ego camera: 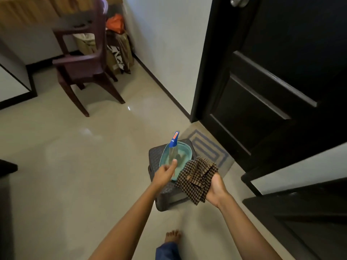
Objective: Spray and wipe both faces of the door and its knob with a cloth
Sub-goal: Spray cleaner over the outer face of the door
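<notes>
Head view suggests the job is barely begun — tools are in hand, yet I judge neither face of the door (281, 62) nor its knob (238, 1) has been sprayed or wiped. The left grip (165, 173) curls round the spray bottle (172, 151) low on its body, above a teal basin (185, 149). The right grip (216, 186) clutches the checked cloth (197, 177) — the door stands well apart, ahead and right.

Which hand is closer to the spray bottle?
Left. The left hand grips the spray bottle low on its body; the right hand, apart to its right, holds the checked cloth.
</notes>
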